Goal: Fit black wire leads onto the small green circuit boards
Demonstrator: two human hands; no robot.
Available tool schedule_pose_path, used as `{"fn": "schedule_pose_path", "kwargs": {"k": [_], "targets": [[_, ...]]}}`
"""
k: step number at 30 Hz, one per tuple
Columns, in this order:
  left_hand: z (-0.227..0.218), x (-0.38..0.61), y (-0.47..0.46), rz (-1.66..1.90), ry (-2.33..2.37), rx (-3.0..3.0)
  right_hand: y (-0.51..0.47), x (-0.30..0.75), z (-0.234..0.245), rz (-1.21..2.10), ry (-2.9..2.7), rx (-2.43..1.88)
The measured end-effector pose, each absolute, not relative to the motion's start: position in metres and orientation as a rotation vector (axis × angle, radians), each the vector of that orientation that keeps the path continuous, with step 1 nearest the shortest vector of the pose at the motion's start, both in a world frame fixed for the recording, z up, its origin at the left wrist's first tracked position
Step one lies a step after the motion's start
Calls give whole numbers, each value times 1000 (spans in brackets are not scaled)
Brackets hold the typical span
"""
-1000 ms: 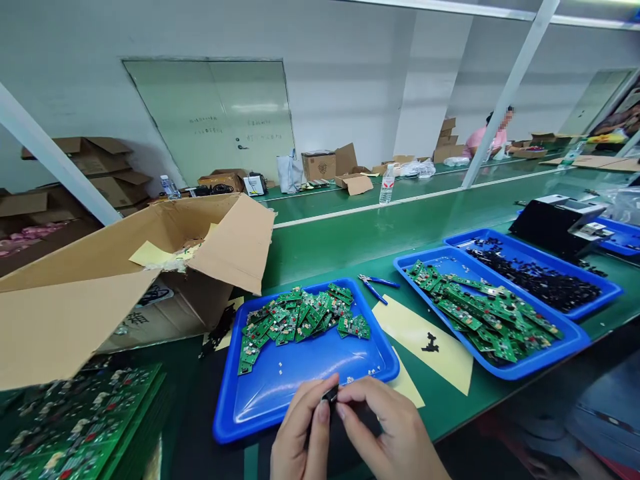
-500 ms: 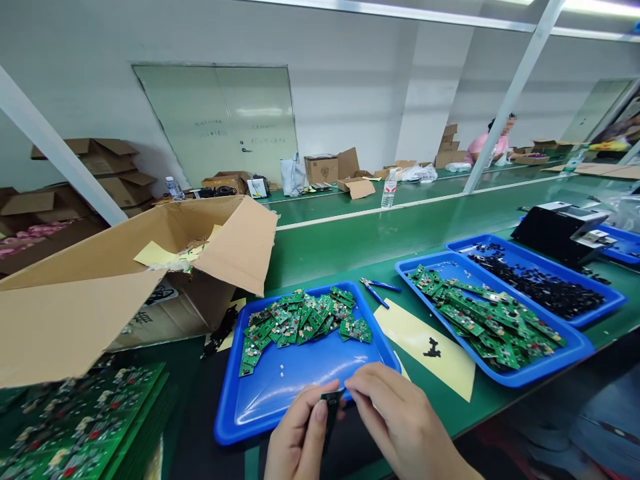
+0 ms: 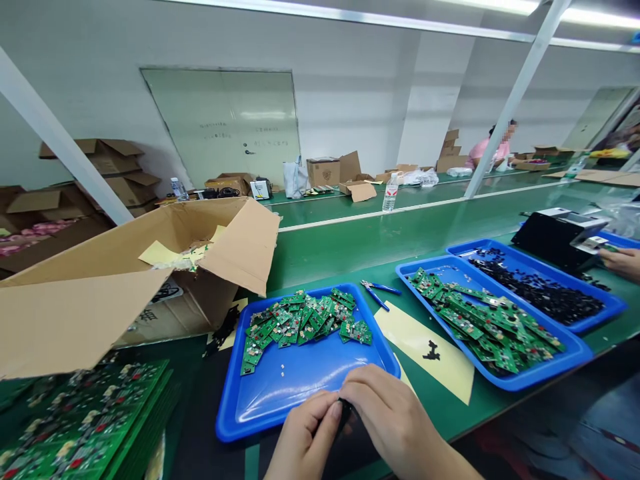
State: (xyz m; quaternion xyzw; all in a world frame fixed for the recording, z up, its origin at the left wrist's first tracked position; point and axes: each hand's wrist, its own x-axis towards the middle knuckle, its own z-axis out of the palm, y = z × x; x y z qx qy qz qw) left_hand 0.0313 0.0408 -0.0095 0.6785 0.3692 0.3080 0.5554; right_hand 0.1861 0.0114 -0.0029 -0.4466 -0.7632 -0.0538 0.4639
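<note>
My left hand (image 3: 313, 430) pinches a small dark circuit board (image 3: 344, 415) between thumb and fingers; most of it is hidden by the hands. The fingertips of my right hand (image 3: 387, 417) are closed at the board's upper end, touching my left fingers. What the right fingertips themselves pinch is too covered to make out. Both hands are over the near edge of a blue tray (image 3: 265, 407), which carries a heap of small green circuit boards (image 3: 305, 317) toward its far side.
Blue-handled cutters (image 3: 376, 293) and yellow paper (image 3: 453, 373) with black bits (image 3: 431, 351) lie right of the tray. Further right are trays of boards (image 3: 493, 327) and black parts (image 3: 540, 287), and a co-worker's hand (image 3: 625, 261). Stacked board panels (image 3: 85, 427) and an open carton (image 3: 185, 313) stand left.
My right hand has moved left against my left fingers, and the board has tilted so less of it shows. A co-worker's hand has come in at the far right beside the black machine.
</note>
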Motion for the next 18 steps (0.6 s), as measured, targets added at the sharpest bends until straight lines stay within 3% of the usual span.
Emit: {"fn": "schedule_pose_path", "kwargs": {"k": [4, 8, 11, 16, 18], "targets": [[-13, 32, 48, 680, 818, 1641, 11, 187, -5, -241, -1874, -1068], [-14, 32, 45, 783, 767, 1706, 6, 192, -1, -100, -1806, -1010], [-15, 28, 41, 1002, 819, 1834, 1, 196, -2, 272, -1513, -1036], [-6, 17, 40, 1330, 739, 2309, -15, 189, -8, 1210, -1066, -1096], [-3, 15, 39, 1378, 658, 2459, -21, 183, -6, 1376, -1064, -1108]]}}
